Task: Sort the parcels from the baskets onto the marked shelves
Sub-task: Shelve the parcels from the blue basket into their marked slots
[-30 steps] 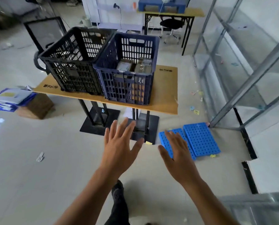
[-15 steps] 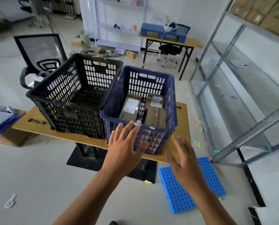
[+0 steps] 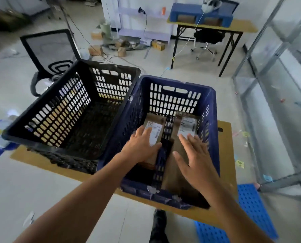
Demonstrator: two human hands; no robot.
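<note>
Both hands have moved into the dark blue slotted plastic basket (image 3: 213,120): left hand (image 3: 142,146) lies flat on the left-side brown cardboard parcel (image 3: 155,124), right hand (image 3: 197,160) is spread open over the right-side brown cardboard parcel (image 3: 186,123), neither gripping yet. Black slotted plastic basket (image 3: 72,106) looks empty, so I'd guess sorting's nearly done.

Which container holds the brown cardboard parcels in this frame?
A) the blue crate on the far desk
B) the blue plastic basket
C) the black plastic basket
B: the brown cardboard parcels with white labels lie inside the blue plastic basket; the black plastic basket beside it looks empty.
</note>
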